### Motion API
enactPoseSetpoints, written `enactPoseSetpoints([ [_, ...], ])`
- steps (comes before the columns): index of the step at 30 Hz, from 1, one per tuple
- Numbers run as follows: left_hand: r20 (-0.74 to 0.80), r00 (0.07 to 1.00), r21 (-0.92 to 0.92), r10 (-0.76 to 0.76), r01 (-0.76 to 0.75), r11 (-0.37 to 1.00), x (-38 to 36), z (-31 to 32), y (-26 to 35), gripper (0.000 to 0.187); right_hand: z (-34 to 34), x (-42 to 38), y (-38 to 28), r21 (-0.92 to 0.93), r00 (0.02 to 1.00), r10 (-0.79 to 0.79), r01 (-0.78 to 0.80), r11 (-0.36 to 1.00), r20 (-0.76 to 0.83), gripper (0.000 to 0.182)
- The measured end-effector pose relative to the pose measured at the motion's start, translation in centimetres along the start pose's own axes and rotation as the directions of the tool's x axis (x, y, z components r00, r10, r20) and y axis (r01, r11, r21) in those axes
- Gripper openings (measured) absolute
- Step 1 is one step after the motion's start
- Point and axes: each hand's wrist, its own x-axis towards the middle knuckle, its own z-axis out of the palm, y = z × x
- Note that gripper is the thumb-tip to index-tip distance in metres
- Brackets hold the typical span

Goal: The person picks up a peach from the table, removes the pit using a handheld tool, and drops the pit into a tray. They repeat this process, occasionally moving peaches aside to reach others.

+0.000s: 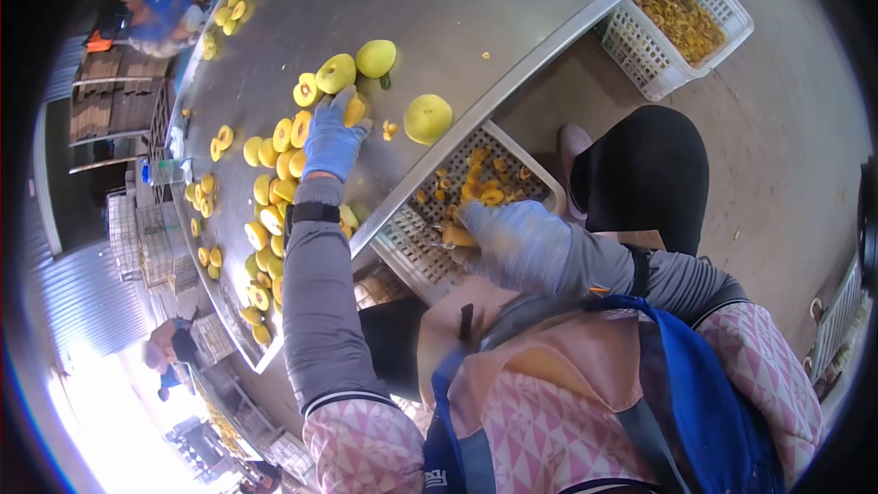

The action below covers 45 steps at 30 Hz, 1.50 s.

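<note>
A yellow peach half (355, 111) is at the fingertips of the left hand (335, 139), above the metal table (439, 0). It lies just beyond the palm, toward the thumb side, and looks round, with no clear long axis. The left hand is by far the nearer; the right hand (519, 240) is well apart, beyond the table's edge on the person's right. The left fingers bend round the peach half, with the thumb opposite, in what looks like a loose pinch; whether it is raised off the metal cannot be told.

The right hand, blurred, is curled over a white plastic crate (416, 261), its fingers closed about an orange-brown object (459, 237) that could be fruit or a handle. Fruit scraps (492, 192) lie in the crate just beside those fingers.

Just past the left fingertips sit a whole peach (336, 73) and a second peach (376, 59); a third peach (428, 119) rests near the table's edge, between the two hands. Cut peaches (259, 236) spread along the left forearm's outer side. Farther right, a second crate (655, 73) stands on the floor (777, 155), holding more scraps.
</note>
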Motion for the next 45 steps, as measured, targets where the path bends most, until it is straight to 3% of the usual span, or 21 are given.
enactPoseSetpoints([
  [4,0.05,0.988,0.041,-0.146,0.144,0.989,0.4,-0.6,1.0,0.06,-0.5,-0.2,0.0,0.075,0.998,-0.051,0.054,0.996,-0.042,0.034],
  [5,0.07,0.959,-0.507,-0.275,0.272,0.818,-0.6,-1.1,1.9,0.057,-0.5,-0.2,0.0,0.104,0.994,-0.066,0.075,0.992,-0.082,0.034],
  [6,0.161,0.915,-0.88,-0.369,0.302,0.366,-1.7,-1.7,2.8,0.054,-0.5,-0.1,0.2,0.109,0.995,-0.06,0.068,0.992,-0.082,0.034],
  [7,0.168,0.914,-0.878,-0.369,0.308,0.365,-3.3,-3.0,4.7,0.054,-0.4,0.1,0.3,0.148,0.989,-0.077,0.095,0.984,-0.123,0.034],
  [9,0.267,0.923,-0.964,-0.276,0.249,-0.099,-7.4,-5.4,8.8,0.046,-0.2,0.5,0.2,0.19,0.984,-0.1,0.128,0.974,-0.149,0.034],
  [10,0.271,0.919,-0.962,-0.286,0.253,-0.1,-9.0,-5.2,9.7,0.046,-0.2,0.6,0.0,0.208,0.965,-0.126,0.176,0.962,-0.231,0.034],
  [12,-0.023,0.969,-0.814,-0.246,0.125,0.568,-11.3,-4.2,11.7,0.045,0.3,0.5,-0.5,0.217,0.923,-0.16,0.246,0.945,-0.35,0.034],
  [13,-0.021,0.968,-0.816,-0.25,0.128,0.563,-11.9,-4.1,13.7,0.045,0.4,0.4,-0.7,0.216,0.925,-0.158,0.242,0.946,-0.345,0.034],
  [15,0.18,0.848,-0.982,-0.499,0.121,-0.147,-12.6,-4.8,17.6,0.052,0.8,0.2,-1.0,0.183,0.915,-0.185,0.263,0.947,-0.359,0.036],
  [18,0.109,0.841,-0.989,-0.53,0.037,-0.146,-13.9,-3.7,17.7,0.052,2.4,0.6,-0.4,0.028,0.845,-0.305,0.352,0.935,-0.439,0.038],
  [21,0.034,0.821,-0.994,-0.569,-0.032,-0.106,-14.4,-3.4,18.5,0.05,2.1,0.4,-1.1,0.183,0.889,-0.189,0.286,0.941,-0.417,0.036],
  [24,0.012,0.828,-0.998,-0.56,-0.028,-0.064,-14.8,-3.2,18.4,0.049,2.1,0.6,-0.9,0.03,0.844,-0.307,0.355,0.934,-0.44,0.031],
  [26,0.027,0.84,-0.999,-0.542,-0.001,-0.052,-15.2,-2.7,18.0,0.049,2.1,1.0,-0.7,0.105,0.812,-0.278,0.381,0.919,-0.514,0.029],
  [28,-0.012,0.903,-0.983,-0.43,0.068,0.171,-15.5,-2.2,17.8,0.049,2.0,1.3,-0.4,0.177,0.777,-0.24,0.408,0.896,-0.582,0.028],
  [29,-0.008,0.903,-0.983,-0.429,0.071,0.168,-15.5,-2.2,17.9,0.049,1.9,1.4,-0.3,0.152,0.776,-0.27,0.423,0.893,-0.57,0.03],
  [31,0.133,0.892,-0.99,-0.431,0.097,-0.105,-15.9,-2.3,18.1,0.039,2.0,1.2,-0.3,0.129,0.777,-0.299,0.435,0.891,-0.554,0.031],
  [33,0.126,0.889,-0.992,-0.44,0.126,-0.029,-16.1,-2.6,18.0,0.045,2.0,1.1,-0.5,0.197,0.876,-0.273,0.372,0.907,-0.399,0.033],
  [37,0.019,0.854,-0.983,-0.52,0.111,0.145,-15.6,-2.9,17.2,0.051,2.7,-0.7,-0.8,0.116,0.859,-0.393,0.449,0.886,-0.327,0.033],
  [39,-0.012,0.819,-0.991,-0.574,0.068,0.118,-15.7,-2.3,16.2,0.051,1.6,-1.2,-1.6,0.18,0.942,-0.21,0.262,0.948,-0.264,0.035],
  [41,0.01,0.794,-1.0,-0.608,0.019,0.009,-15.6,-2.4,17.0,0.051,2.4,-0.7,-1.1,0.122,0.928,-0.223,0.269,0.955,-0.299,0.035],
  [45,-0.013,0.812,-0.998,-0.584,0.022,0.053,-15.7,-2.2,17.9,0.05,3.3,-0.2,-0.8,0.041,0.89,-0.237,0.274,0.961,-0.39,0.035],
])
